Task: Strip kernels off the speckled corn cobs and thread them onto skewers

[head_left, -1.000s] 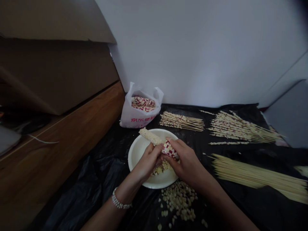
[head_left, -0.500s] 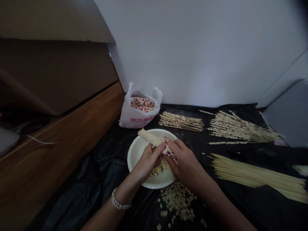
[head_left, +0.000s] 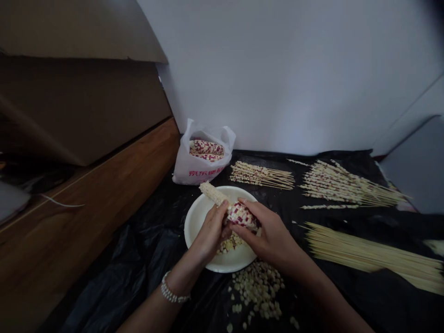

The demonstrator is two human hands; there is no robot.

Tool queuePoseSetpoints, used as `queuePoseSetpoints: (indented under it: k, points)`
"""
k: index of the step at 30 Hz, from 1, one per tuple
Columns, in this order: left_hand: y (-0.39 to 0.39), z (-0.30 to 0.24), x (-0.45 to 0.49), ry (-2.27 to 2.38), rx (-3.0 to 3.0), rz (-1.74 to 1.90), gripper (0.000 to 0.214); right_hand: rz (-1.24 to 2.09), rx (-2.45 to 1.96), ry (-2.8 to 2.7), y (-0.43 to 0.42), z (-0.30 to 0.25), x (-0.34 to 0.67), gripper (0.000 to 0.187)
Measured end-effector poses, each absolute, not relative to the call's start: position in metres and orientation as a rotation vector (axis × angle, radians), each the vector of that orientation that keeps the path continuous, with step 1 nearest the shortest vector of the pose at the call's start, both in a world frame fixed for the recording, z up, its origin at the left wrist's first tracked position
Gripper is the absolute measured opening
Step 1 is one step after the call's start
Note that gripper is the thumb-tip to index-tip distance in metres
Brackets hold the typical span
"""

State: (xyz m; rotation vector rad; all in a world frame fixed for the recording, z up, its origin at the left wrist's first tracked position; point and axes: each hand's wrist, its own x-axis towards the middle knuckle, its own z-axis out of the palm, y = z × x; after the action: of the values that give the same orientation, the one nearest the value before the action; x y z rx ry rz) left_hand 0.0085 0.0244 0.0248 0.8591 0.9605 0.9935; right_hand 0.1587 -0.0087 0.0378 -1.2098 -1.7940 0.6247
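Observation:
Over a white bowl [head_left: 193,231] I hold a corn cob [head_left: 240,215] between both hands. Its upper left end is bare and pale; the lower right part still carries white and dark red kernels. My left hand [head_left: 212,231] wraps the cob around its middle, thumb on top. My right hand [head_left: 268,229] grips the kernel-covered end, its thumb and fingers on either side. Loose kernels [head_left: 231,243] lie in the bowl beneath my hands.
Behind the bowl stands a white plastic bag [head_left: 197,171] of corn cobs. To the right lie kernel-threaded skewers [head_left: 258,175], a larger bunch of them [head_left: 333,185] and bare sticks [head_left: 367,254]. Pale bits [head_left: 258,286] are scattered on the black sheet [head_left: 138,259] in front.
The fingers of my right hand have opened slightly around the cob, so more of its kernels show. My left thumb has shifted up and left along it.

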Motion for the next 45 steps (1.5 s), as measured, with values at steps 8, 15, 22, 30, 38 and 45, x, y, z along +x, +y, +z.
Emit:
queuePoseSetpoints:
  k: [8,15,22,30,38,45]
  points:
    - [0.024,0.027,0.006,0.863,0.854,0.954,0.039,0.654,-1.167,-1.796,-0.006,0.032,0.159,0.047]
    - [0.027,0.027,0.001,0.746,0.724,0.888,0.029,0.613,-1.203,-1.821,-0.006,0.033,0.161,0.046]
    - [0.022,0.032,0.008,0.967,0.792,0.923,0.041,0.525,-1.264,-1.89,-0.011,0.035,0.154,0.048]
    - [0.023,0.026,0.009,1.041,0.903,1.032,0.046,0.548,-1.242,-1.87,-0.01,0.031,0.151,0.045]
    - [0.025,0.02,0.006,1.032,0.843,0.949,0.057,0.504,-1.266,-1.89,-0.011,0.034,0.154,0.05]
    - [0.021,0.029,0.01,1.118,0.758,0.948,0.039,0.791,-1.176,-1.833,-0.009,0.028,0.154,0.059]
